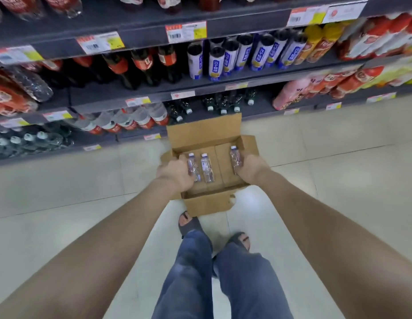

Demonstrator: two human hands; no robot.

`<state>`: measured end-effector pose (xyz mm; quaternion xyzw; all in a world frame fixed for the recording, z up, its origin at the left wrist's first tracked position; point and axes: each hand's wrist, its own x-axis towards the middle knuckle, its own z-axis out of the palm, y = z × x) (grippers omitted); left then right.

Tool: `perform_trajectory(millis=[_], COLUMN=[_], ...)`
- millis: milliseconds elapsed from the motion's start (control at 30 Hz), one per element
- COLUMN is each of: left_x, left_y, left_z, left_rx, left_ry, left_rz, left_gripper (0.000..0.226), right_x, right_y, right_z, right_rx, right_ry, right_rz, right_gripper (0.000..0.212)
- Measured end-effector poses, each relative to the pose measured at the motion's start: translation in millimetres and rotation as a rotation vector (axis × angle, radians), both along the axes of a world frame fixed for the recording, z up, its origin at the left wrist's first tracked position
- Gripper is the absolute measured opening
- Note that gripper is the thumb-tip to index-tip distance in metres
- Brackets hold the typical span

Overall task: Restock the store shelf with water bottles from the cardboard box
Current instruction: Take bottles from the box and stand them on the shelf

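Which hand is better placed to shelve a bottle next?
Likely right: the right hand already wraps one clear plastic water bottle, while the left hand reaches beside two.

Both bare arms reach straight toward 12 o'clock. The left hand [175, 174] curls closed at 11 o'clock, the right hand [252, 168] likewise at 1 o'clock.

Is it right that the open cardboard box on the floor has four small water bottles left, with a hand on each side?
Not quite: the head view shows three water bottles in the cardboard box, not four. The left hand and right hand are at each side.
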<state>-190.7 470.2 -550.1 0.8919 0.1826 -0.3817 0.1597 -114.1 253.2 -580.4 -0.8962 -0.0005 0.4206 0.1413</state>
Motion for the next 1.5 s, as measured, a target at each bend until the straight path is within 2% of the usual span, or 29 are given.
perform_trajectory(millis=[167, 333, 433, 567, 700, 833, 1100, 1267, 1400, 1500], left_x=[20, 29, 33, 35, 39, 46, 72, 87, 93, 93], left_y=[-13, -43, -53, -55, -55, -58, -73, -74, -74, -73], left_z=[-65, -171, -235, -310, -367, -419, -490, -521, -539, -549], left_rx=[-0.032, -0.06, -0.065, -0.042, -0.023, -0.028, 0.029, 0.02, -0.019, -0.012], left_ry=[0.04, 0.089, 0.129, 0.145, 0.139, 0.152, 0.153, 0.124, 0.107, 0.113], left_rz=[0.103, 0.164, 0.222, 0.22, 0.204, 0.211, 0.174, 0.274, 0.403, 0.39], left_gripper=[0.058, 0.059, 0.067, 0.06, 0.059, 0.054, 0.055, 0.06, 0.07, 0.071], right_x=[31, 58, 65, 68, 69, 74, 97, 102, 106, 110], right_y=[-7, -19, -27, -33, -37, -36, -22, -2, -4, -10], right_z=[-69, -183, -249, -318, -367, -418, -487, -501, -516, -524], right_rx=[-0.021, -0.045, -0.053, -0.073, -0.034, -0.024, -0.15, -0.276, -0.271, -0.177], right_ry=[0.045, 0.076, 0.07, 0.111, 0.116, 0.144, -0.006, 0.027, 0.004, 0.073], right_rz=[-0.003, 0.03, 0.064, 0.097, 0.045, -0.104, -0.102, -0.027, 0.037, -0.007], right_gripper=[0.051, 0.045, 0.047, 0.044, 0.064, 0.067, 0.055, 0.085, 0.07, 0.062])
